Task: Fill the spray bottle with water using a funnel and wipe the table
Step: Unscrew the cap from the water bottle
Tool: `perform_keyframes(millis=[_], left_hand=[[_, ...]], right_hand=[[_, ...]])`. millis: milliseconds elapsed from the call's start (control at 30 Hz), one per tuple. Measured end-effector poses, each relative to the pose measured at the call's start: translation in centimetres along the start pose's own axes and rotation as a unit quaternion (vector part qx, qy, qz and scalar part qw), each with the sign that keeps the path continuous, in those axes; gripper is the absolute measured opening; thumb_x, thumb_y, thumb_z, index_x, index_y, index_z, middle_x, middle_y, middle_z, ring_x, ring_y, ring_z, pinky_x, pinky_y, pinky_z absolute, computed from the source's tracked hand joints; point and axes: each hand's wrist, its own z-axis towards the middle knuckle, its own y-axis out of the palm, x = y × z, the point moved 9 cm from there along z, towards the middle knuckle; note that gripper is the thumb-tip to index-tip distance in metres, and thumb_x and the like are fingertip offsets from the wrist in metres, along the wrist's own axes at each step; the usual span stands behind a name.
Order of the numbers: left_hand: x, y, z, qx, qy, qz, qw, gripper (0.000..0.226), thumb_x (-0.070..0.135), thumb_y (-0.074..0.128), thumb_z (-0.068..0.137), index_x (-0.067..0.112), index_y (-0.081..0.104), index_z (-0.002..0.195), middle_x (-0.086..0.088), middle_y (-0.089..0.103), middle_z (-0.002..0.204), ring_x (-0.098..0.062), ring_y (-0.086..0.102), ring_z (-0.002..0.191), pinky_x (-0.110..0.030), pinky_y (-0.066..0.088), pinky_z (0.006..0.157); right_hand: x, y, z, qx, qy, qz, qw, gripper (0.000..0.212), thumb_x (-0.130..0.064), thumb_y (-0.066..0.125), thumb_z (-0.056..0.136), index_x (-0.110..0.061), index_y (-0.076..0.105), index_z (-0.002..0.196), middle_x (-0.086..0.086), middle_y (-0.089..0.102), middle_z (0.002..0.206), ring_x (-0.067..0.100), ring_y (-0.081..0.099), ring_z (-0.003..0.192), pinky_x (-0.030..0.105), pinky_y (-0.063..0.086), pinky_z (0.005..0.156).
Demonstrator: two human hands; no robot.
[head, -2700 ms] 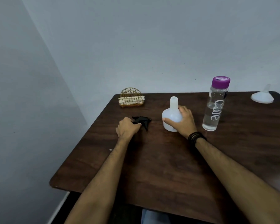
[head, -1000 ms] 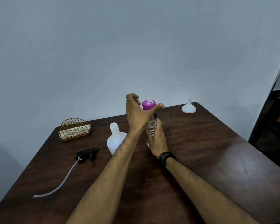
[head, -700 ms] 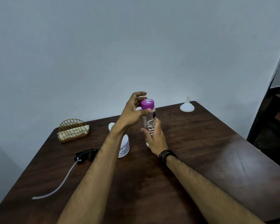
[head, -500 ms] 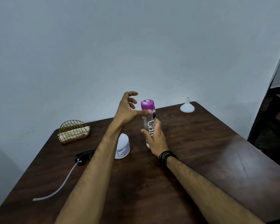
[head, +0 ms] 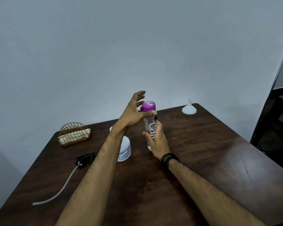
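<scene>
On the table [head: 203,160], right hand [head: 157,144] grasps water bottle [head: 150,126]; left hand [head: 134,111] released.

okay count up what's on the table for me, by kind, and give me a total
Bottles: 2, the water bottle and the spray bottle
Funnels: 1, the funnel
Spray heads: 1, the spray head with its tube
Baskets: 1, the basket
Total: 5
</scene>
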Motion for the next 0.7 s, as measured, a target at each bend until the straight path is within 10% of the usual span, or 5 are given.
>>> perform_keyframes(millis=[400,700], left_hand=[[3.0,-1.4,-0.3,0.193,0.036,0.17,0.966,0.049,0.062,0.072,0.08,0.02,0.066,0.105,0.001,0.055,0.104,-0.008,0.058,0.082,-0.022,0.05,0.072],[2.2,-10.4,-7.8,0.325,0.057,0.156,0.931,0.038,0.045,0.075,0.086,0.021,0.065,0.114,0.002,0.052,0.109,-0.001,0.055,0.086,-0.003,0.04,0.069]], right_hand=[[0.3,0.1,0.1,-0.001,-0.01,-0.001,1.0,0.074,-0.065,0.057,0.087,-0.028,0.025,0.143,-0.001,0.055,0.135,0.014,0.06,0.116,0.041,0.054,0.094],[0.8,0.2,0.4,0.004,-0.017,-0.001,1.0,0.069,-0.052,0.063,0.089,-0.025,0.027,0.142,0.003,0.058,0.129,0.02,0.062,0.109,0.035,0.053,0.088]])
